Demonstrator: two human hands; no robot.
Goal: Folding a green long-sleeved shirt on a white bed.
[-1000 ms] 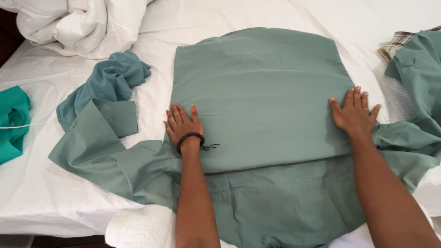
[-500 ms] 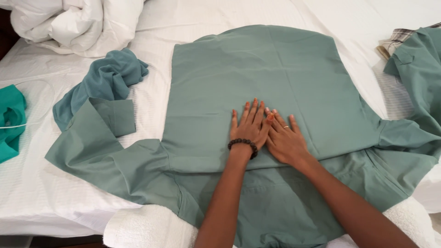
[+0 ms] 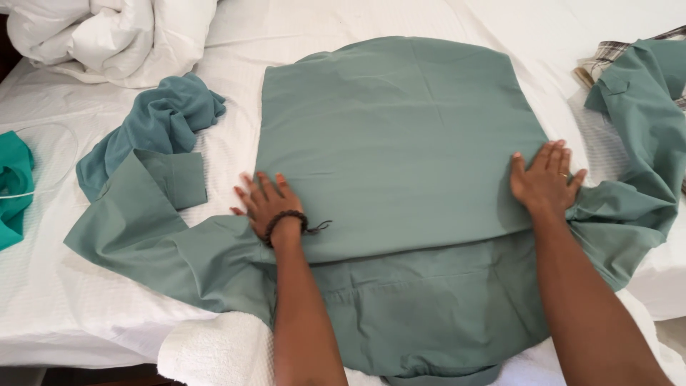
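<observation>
Shirt point(image 3: 400, 150), sage-green, lies back-up mid-bed, lower part folded over, nearly flat. Left hand point(image 3: 266, 204) and right hand point(image 3: 547, 179) press flat on the fold's two side edges, fingers spread, gripping nothing. Sleeves spill past both sides. Blue-grey garment point(image 3: 161, 118) near left sleeve; white bedsheet point(image 3: 557, 43) open beyond the fold.

Green shirt point(image 3: 400, 150) — folded, flat on bed

Matt, smooth green cloth shirt point(image 3: 400, 143); white woven bedsheet point(image 3: 86, 300).
</observation>
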